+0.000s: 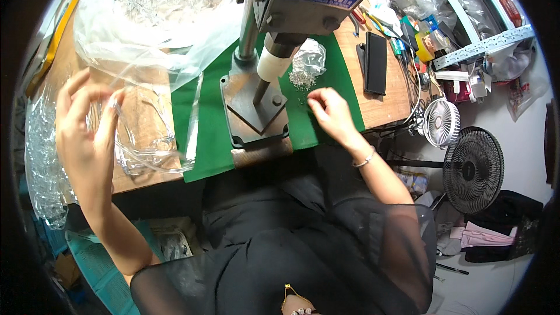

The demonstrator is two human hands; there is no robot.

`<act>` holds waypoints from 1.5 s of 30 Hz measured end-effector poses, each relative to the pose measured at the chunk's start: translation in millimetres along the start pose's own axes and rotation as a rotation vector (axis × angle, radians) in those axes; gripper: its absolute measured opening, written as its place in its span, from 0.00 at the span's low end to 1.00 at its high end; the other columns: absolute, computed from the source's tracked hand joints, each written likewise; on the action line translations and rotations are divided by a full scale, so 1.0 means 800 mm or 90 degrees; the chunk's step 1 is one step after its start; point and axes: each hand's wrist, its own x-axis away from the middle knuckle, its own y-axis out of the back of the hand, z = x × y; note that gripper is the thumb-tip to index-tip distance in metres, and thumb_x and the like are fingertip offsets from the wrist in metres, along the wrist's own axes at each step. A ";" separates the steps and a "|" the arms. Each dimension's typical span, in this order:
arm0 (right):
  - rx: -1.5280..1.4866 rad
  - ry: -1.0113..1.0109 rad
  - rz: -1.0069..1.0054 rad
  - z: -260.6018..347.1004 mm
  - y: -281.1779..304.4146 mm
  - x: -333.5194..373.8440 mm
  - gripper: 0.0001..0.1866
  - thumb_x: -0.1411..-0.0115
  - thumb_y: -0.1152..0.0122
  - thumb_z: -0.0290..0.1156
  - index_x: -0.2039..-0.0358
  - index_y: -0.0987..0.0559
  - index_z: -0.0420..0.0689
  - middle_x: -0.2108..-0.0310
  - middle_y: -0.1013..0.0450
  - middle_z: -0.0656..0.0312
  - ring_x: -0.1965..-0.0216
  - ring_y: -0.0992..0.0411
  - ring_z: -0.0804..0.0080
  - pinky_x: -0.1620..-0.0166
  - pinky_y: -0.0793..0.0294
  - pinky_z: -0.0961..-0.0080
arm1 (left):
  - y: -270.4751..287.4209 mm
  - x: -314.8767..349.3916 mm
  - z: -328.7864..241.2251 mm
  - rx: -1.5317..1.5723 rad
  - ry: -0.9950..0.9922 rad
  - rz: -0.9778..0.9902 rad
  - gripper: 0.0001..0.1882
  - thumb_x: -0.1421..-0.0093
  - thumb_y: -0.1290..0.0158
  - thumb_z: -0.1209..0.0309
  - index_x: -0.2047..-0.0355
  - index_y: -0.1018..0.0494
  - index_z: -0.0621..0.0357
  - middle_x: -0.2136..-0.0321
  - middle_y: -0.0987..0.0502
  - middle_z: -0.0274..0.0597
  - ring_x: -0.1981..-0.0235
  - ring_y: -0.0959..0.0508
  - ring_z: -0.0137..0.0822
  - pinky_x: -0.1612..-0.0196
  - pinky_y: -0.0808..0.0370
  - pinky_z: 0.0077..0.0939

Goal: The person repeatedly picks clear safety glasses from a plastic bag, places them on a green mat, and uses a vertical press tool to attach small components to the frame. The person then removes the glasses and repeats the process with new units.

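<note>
At the left of the frame, your left hand (84, 134) hovers beside clear plastic strips (154, 162), fingers curled toward the thumb; whether they clamp anything, I cannot tell. Right of the centre press (248, 118), your right hand's (333, 118) fingertips nearly meet, near small metal pieces (301, 80) on the green mat (204, 140).

The black top (274, 262) has loose, sheer sleeves (402, 251); a thin bracelet (364, 158) sits behind the right hand (332, 114), a gold-coloured ornament (287, 287) at the neck.
</note>
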 end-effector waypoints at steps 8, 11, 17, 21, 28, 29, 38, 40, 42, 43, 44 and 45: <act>0.007 0.001 -0.007 -0.015 -0.025 0.008 0.04 0.47 0.42 0.27 0.72 0.24 0.41 0.75 0.30 0.62 0.75 0.31 0.73 0.71 0.32 0.79 | 0.007 0.046 -0.010 0.873 0.497 0.190 0.15 0.39 0.56 0.69 0.54 0.38 0.66 0.76 0.24 0.48 0.87 0.30 0.24 0.84 0.36 0.08; 0.075 0.032 -0.013 -0.007 -0.029 0.009 0.04 0.46 0.42 0.27 0.71 0.23 0.41 0.75 0.30 0.61 0.74 0.31 0.73 0.70 0.31 0.79 | -0.012 0.049 -0.050 1.087 0.514 0.078 0.27 0.41 0.52 0.67 0.48 0.46 0.70 0.75 0.24 0.50 0.89 0.31 0.24 0.78 0.28 0.15; -0.100 -0.114 -0.038 -0.007 -0.036 0.008 0.05 0.48 0.41 0.28 0.72 0.23 0.41 0.77 0.31 0.62 0.74 0.34 0.71 0.70 0.33 0.76 | -0.040 0.053 -0.103 1.242 0.395 -0.052 0.31 0.43 0.48 0.71 0.43 0.48 0.69 0.51 0.33 0.57 0.77 0.31 0.23 0.63 0.26 0.24; 0.002 -0.044 -0.010 0.000 -0.033 0.009 0.04 0.50 0.40 0.28 0.75 0.23 0.42 0.76 0.30 0.62 0.71 0.33 0.66 0.66 0.33 0.72 | -0.054 0.047 -0.130 1.161 0.391 -0.060 0.26 0.42 0.53 0.79 0.43 0.45 0.66 0.53 0.31 0.51 0.74 0.30 0.22 0.62 0.28 0.18; 0.020 -0.028 -0.029 0.011 -0.034 0.007 0.06 0.52 0.36 0.30 0.76 0.23 0.43 0.76 0.32 0.63 0.70 0.34 0.68 0.66 0.34 0.73 | -0.071 0.067 -0.151 1.045 0.307 0.099 0.28 0.40 0.50 0.68 0.42 0.43 0.65 0.51 0.30 0.50 0.65 0.29 0.24 0.64 0.29 0.15; 0.028 -0.036 -0.026 0.012 -0.034 0.008 0.06 0.52 0.37 0.31 0.76 0.23 0.43 0.76 0.32 0.63 0.70 0.34 0.68 0.66 0.34 0.73 | -0.074 0.069 -0.153 1.036 0.298 0.103 0.28 0.40 0.51 0.72 0.41 0.45 0.65 0.49 0.32 0.52 0.67 0.27 0.24 0.67 0.28 0.13; -0.075 -0.076 -0.016 0.001 -0.032 0.009 0.06 0.44 0.42 0.29 0.73 0.28 0.41 0.77 0.34 0.65 0.74 0.37 0.75 0.69 0.35 0.78 | -0.081 0.075 -0.148 1.209 0.503 0.235 0.37 0.46 0.47 0.83 0.38 0.51 0.60 0.46 0.36 0.47 0.66 0.23 0.27 0.63 0.24 0.18; -0.253 -0.140 0.047 0.030 -0.010 0.003 0.06 0.41 0.46 0.29 0.71 0.30 0.39 0.77 0.37 0.68 0.76 0.41 0.83 0.72 0.38 0.84 | -0.082 0.076 -0.148 1.246 0.576 0.254 0.38 0.48 0.47 0.83 0.39 0.50 0.60 0.56 0.29 0.51 0.70 0.21 0.33 0.68 0.23 0.20; -0.327 -0.049 0.107 0.082 0.015 -0.005 0.05 0.42 0.46 0.26 0.70 0.30 0.39 0.76 0.36 0.66 0.75 0.40 0.81 0.72 0.37 0.83 | -0.075 0.077 -0.145 1.267 0.597 0.278 0.38 0.48 0.46 0.83 0.39 0.50 0.60 0.62 0.27 0.48 0.71 0.21 0.34 0.69 0.23 0.20; -0.340 0.034 0.124 0.107 0.024 -0.006 0.05 0.42 0.45 0.25 0.70 0.31 0.39 0.76 0.36 0.65 0.75 0.39 0.80 0.71 0.36 0.82 | -0.070 0.078 -0.144 1.280 0.605 0.298 0.39 0.49 0.46 0.83 0.39 0.50 0.60 0.65 0.26 0.46 0.71 0.21 0.34 0.69 0.23 0.20; -0.342 0.109 0.157 0.134 0.031 -0.008 0.04 0.43 0.45 0.25 0.70 0.31 0.40 0.75 0.35 0.64 0.75 0.38 0.77 0.71 0.36 0.81 | -0.068 0.077 -0.146 1.275 0.617 0.292 0.39 0.49 0.45 0.82 0.39 0.50 0.60 0.68 0.27 0.44 0.72 0.21 0.35 0.70 0.23 0.20; -0.345 0.186 0.194 0.158 0.034 -0.010 0.04 0.44 0.45 0.24 0.70 0.31 0.40 0.74 0.35 0.62 0.75 0.37 0.75 0.71 0.35 0.79 | -0.066 0.078 -0.147 1.282 0.611 0.295 0.39 0.49 0.45 0.82 0.39 0.50 0.61 0.69 0.27 0.44 0.72 0.22 0.35 0.70 0.23 0.21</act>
